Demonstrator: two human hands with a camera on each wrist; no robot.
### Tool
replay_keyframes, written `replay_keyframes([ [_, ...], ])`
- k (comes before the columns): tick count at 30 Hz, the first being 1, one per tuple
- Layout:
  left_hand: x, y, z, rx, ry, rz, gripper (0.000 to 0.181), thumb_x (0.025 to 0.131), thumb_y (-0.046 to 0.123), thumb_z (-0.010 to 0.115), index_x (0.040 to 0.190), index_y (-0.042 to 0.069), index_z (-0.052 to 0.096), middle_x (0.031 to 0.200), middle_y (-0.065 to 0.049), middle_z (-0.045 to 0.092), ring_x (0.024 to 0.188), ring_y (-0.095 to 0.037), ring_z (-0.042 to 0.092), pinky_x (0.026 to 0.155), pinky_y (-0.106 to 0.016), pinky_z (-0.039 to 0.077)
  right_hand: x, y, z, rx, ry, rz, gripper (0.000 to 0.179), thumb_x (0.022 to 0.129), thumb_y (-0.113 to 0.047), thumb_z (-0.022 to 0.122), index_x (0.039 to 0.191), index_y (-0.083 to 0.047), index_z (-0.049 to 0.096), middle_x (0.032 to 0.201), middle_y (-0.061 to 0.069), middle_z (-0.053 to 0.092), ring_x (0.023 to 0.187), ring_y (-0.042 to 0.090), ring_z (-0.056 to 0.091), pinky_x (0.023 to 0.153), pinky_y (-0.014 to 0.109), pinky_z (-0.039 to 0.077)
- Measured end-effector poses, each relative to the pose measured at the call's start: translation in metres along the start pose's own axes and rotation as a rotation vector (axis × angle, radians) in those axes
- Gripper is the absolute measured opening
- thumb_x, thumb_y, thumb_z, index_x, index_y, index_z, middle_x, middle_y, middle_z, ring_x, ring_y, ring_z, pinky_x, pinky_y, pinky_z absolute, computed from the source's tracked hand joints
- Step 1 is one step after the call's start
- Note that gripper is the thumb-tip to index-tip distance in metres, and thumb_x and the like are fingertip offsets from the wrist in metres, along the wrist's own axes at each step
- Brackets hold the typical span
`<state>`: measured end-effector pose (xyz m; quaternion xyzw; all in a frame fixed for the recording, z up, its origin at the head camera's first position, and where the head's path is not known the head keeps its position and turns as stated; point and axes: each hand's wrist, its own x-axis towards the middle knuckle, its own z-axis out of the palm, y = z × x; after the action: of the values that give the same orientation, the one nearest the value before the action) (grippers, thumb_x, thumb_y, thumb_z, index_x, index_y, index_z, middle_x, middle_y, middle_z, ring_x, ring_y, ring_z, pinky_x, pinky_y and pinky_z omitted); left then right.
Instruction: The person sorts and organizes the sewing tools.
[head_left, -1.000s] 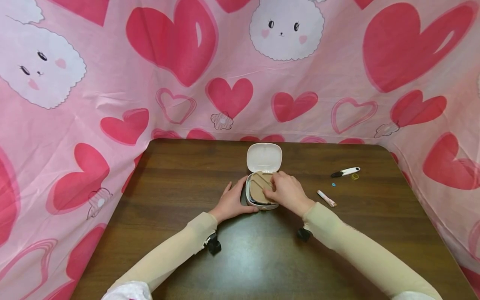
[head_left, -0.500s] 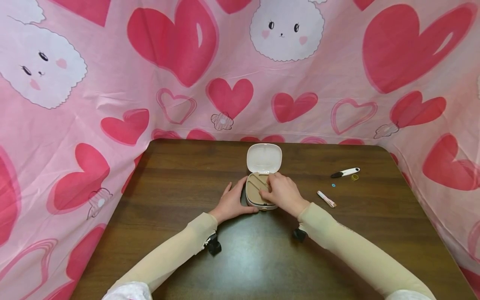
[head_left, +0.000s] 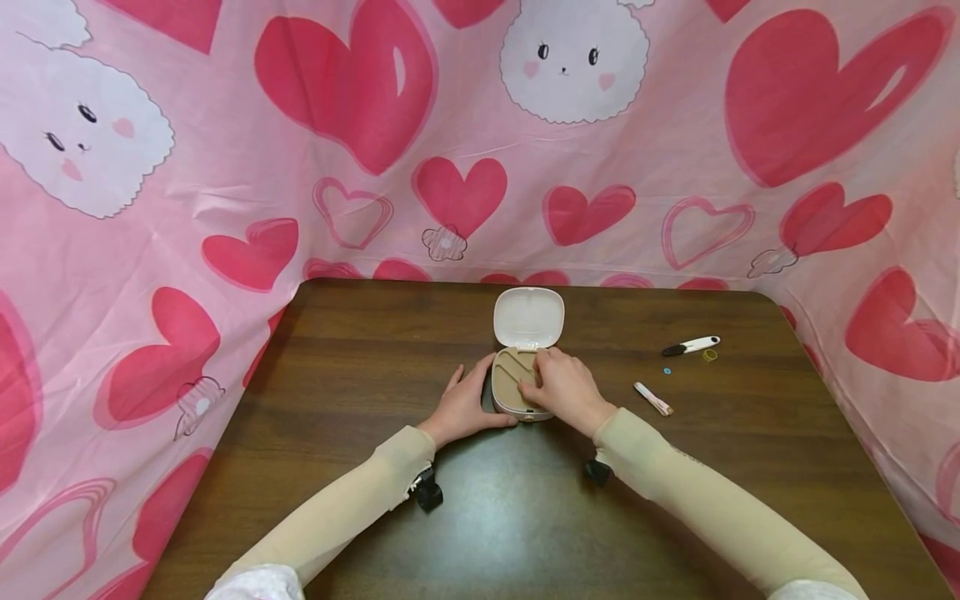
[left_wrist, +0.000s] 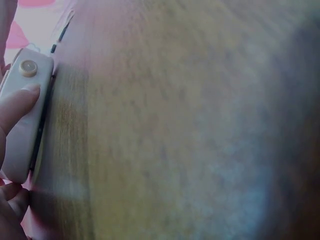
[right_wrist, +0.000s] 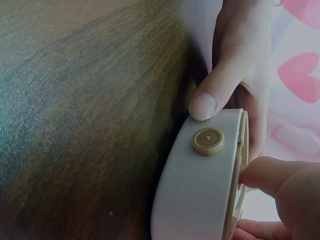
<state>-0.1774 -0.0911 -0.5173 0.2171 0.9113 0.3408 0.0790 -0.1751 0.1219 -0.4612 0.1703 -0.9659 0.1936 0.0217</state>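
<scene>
A small white box [head_left: 527, 416] stands on the table, its hinged lid [head_left: 528, 317] raised at the back. Inside it lies a tan tray [head_left: 510, 389] with slanting ridges, sitting level with the rim. My left hand [head_left: 463, 407] grips the box from the left, thumb along the front wall and fingers around the side. My right hand [head_left: 568, 385] has its curled thumb and fingers on the right part of the tray, pinching it; the fingertips are partly hidden. A round tan button [right_wrist: 208, 142] shows on the box's front in the right wrist view.
Right of the box lie a black-and-white slim tool [head_left: 691, 345], a yellowish ring [head_left: 710, 355], a tiny blue disc [head_left: 667, 371] and a narrow whitish packet [head_left: 653, 397]. A pink heart-printed cloth [head_left: 465, 108] hangs behind the brown table [head_left: 375, 333].
The tan tray, tilted and raised above the rim a second ago, has gone down flat into the box with my right hand moving slightly left. My left hand has stayed still.
</scene>
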Motion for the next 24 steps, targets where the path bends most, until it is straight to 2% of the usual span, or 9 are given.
replay_keyframes([
  [14, 0.0007, 0.0003, 0.0004, 0.001, 0.0, -0.002, 0.114, 0.077, 0.046, 0.091, 0.163, 0.007, 0.028, 0.163, -0.01, 0.042, 0.148, -0.024, 0.044, 0.128, -0.056, 0.009, -0.0012, 0.0016, -0.0006, 0.005, -0.002, -0.003, 0.034, 0.085, -0.033, 0.083, 0.084, -0.009, 0.059, 0.077, 0.004, 0.051, 0.062, 0.022, 0.052, 0.055, 0.037, 0.042],
  [24, 0.0001, 0.0003, 0.0005, 0.002, -0.003, -0.007, 0.115, 0.076, 0.048, 0.091, 0.163, 0.008, 0.028, 0.163, -0.009, 0.041, 0.147, -0.024, 0.044, 0.128, -0.055, 0.009, -0.0034, 0.008, -0.0009, -0.004, 0.06, -0.048, 0.031, 0.09, -0.036, 0.079, 0.084, -0.01, 0.064, 0.073, 0.0, 0.05, 0.067, 0.021, 0.051, 0.058, 0.036, 0.043],
])
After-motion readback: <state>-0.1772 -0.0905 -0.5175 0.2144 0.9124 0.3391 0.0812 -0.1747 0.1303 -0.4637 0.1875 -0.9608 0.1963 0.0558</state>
